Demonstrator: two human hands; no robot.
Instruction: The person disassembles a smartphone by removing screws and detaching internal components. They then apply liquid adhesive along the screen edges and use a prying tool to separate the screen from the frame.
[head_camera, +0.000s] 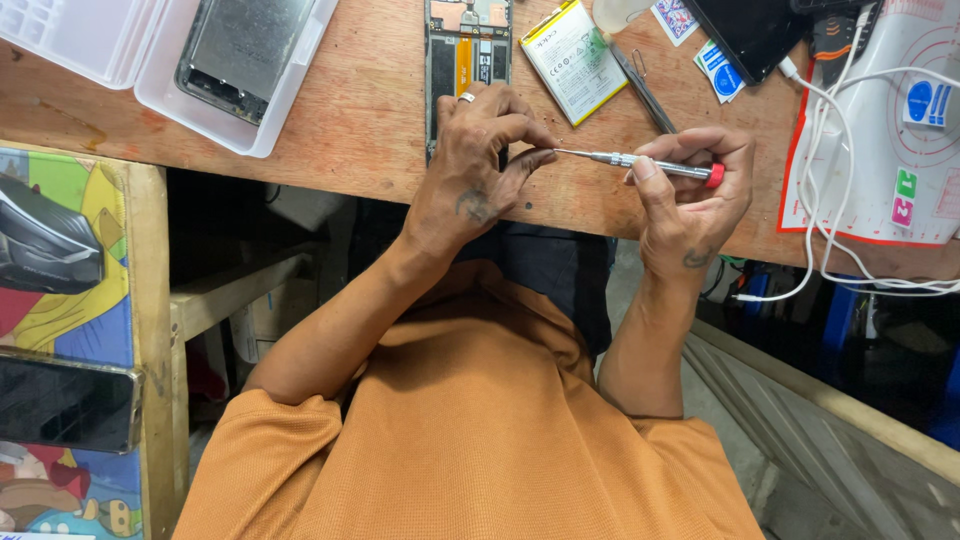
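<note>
My right hand (690, 205) grips a thin silver screwdriver (625, 160) with a red end cap, held level above the wooden bench edge. My left hand (472, 165), a ring on one finger, pinches the screwdriver's tip between thumb and fingers. Whether a screw sits at the tip is too small to tell. Under and beyond my left hand lies an opened phone (465, 50) with its insides showing. A white phone battery (573, 60) lies just to its right.
Metal tweezers (645, 92) lie beside the battery. A white plastic box (150, 75) at the back left holds a phone frame. A white cable (828, 150) loops over a work mat (900, 150) on the right. A dark phone (65, 402) rests on a colourful side surface.
</note>
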